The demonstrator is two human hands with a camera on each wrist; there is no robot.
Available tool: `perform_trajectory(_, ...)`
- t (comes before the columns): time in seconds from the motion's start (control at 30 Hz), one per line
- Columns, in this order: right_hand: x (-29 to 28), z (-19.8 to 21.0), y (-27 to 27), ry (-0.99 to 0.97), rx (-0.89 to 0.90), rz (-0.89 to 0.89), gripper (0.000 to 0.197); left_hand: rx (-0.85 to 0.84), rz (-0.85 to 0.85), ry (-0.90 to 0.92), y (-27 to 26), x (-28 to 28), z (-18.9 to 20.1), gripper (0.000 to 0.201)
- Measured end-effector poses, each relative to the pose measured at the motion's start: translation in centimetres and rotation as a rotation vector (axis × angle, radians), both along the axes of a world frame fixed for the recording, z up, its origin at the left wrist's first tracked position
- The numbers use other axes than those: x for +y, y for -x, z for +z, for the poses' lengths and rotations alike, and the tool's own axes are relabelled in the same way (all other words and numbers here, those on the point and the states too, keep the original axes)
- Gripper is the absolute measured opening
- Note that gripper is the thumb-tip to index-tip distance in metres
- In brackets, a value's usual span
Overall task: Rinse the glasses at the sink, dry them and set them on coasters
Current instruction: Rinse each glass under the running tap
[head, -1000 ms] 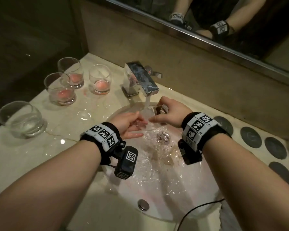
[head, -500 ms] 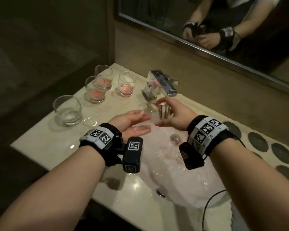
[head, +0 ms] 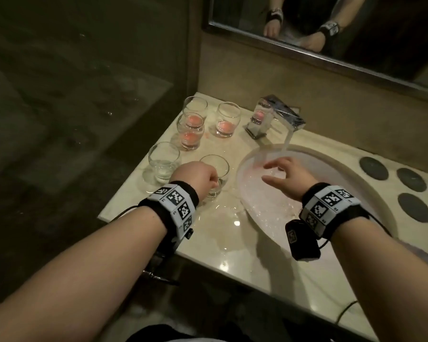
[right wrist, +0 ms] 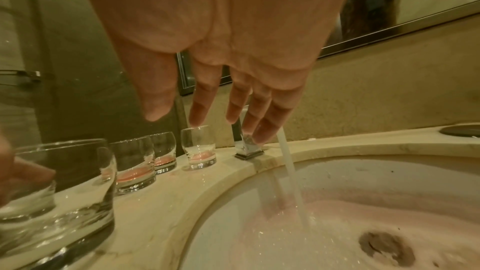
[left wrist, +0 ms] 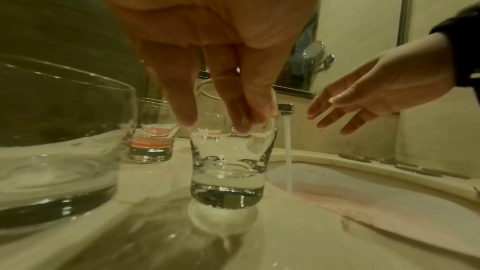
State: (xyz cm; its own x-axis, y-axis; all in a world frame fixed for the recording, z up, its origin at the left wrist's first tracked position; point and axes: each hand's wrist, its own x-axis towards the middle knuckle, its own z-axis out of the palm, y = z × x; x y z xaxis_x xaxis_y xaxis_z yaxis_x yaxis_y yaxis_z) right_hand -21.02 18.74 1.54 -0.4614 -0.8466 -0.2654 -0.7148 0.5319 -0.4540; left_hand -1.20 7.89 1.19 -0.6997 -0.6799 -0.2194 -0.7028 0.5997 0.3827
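Observation:
My left hand [head: 198,177] pinches the rim of a rinsed clear glass [head: 216,170] that stands on the wet counter left of the sink. In the left wrist view the thumb is outside this glass [left wrist: 228,171] and the fingers [left wrist: 246,114] dip inside. My right hand [head: 286,175] hovers open over the sink basin [head: 356,193], fingers spread [right wrist: 233,108], holding nothing. Water runs from the faucet [head: 276,117]. Three glasses with pink residue [head: 190,134] [head: 195,111] [head: 227,122] stand at the back left. Another clear glass [head: 162,164] stands beside my left hand.
Several dark round coasters [head: 373,167] lie on the counter right of the basin. The drain [right wrist: 387,247] sits under pinkish water. A mirror [head: 331,33] hangs above the back wall. The counter's front edge [head: 232,262] is wet with puddles.
The glass left the running water and went left onto the counter in my left hand. My right hand released it and now spreads open above the basin.

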Motion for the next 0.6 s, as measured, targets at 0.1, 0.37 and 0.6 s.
perform_trajectory(0.1,0.3,-0.2,-0.7,-0.002,0.006,-0.007,0.036,-0.087,-0.033,-0.005,-0.6,-0.7,0.4,0.025)
perform_trajectory(0.37,-1.2,-0.6,0.7,0.095,-0.084,-0.068,0.029,-0.120,-0.022,0.048,0.4,-1.1,-0.2,0.022)
perform_trajectory(0.6,-2.1,-2.2,4.5,0.351,-0.238,-0.355,0.019,0.019,0.124,0.016,0.8,-1.7,1.0,0.023)
